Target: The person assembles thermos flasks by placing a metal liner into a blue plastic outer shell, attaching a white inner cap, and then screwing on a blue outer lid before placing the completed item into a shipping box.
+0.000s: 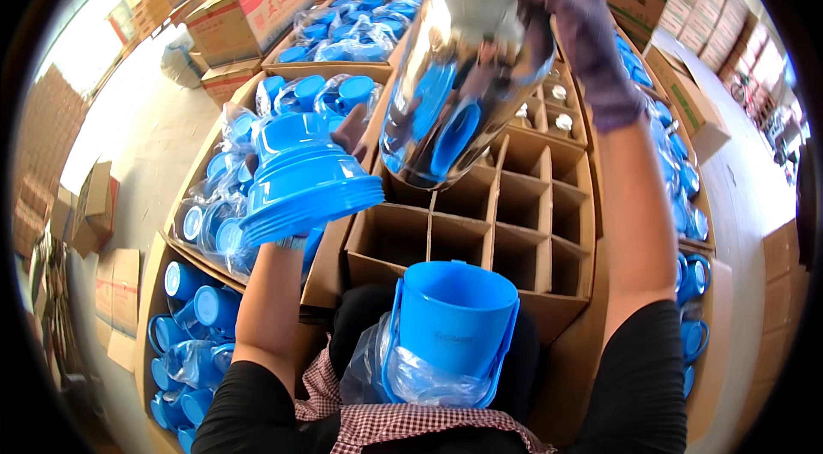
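The left hand [350,130], partly hidden, has its fingers grasping a stack of flared blue plastic pieces [309,175] beside bagged blue cups [355,92]. A blue bucket [459,321] stands upright at the lap, clear film [437,381] around its lower part; over the divided carton [553,306], the gloved right hand [576,21] has fingers clasping a tilted silver flask [463,90] at its upper end.

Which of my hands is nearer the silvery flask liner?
Right. Your right hand grips the upper end of the silvery flask liner; your left hand is lower, off its left side, holding stacked blue plastic parts.
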Motion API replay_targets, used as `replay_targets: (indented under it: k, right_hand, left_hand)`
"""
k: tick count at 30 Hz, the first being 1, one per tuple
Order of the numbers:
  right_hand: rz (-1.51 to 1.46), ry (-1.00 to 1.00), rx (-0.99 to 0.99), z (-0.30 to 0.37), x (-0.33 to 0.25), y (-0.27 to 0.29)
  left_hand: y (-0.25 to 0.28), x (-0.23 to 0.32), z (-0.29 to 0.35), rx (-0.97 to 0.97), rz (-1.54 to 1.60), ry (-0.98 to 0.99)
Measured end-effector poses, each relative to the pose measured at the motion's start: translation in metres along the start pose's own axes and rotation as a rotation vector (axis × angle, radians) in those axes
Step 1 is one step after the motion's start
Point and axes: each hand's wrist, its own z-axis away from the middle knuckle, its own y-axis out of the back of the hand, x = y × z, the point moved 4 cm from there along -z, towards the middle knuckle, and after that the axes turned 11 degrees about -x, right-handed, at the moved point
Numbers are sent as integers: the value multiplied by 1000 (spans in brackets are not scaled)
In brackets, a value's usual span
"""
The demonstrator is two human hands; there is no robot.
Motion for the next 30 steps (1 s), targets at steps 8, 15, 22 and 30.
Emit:
replay_targets:
  k: [8,15,22,30]
  right_hand:
    - [-201,-316,115,-19,28,55]
    - [-99,-602,-18,66,90,13]
    - [-44,-811,-118,165,52,-81]
    - [-229,-1138,-480,247,-7,-90]
  left_hand:
    - [-32,-32,-5,-81,-180,219]
    - [-60,-38,58,-283,-702,581]
    - [64,-31,-9,12,-169,202]
    - [-10,-141,-30,-41,-47,653]
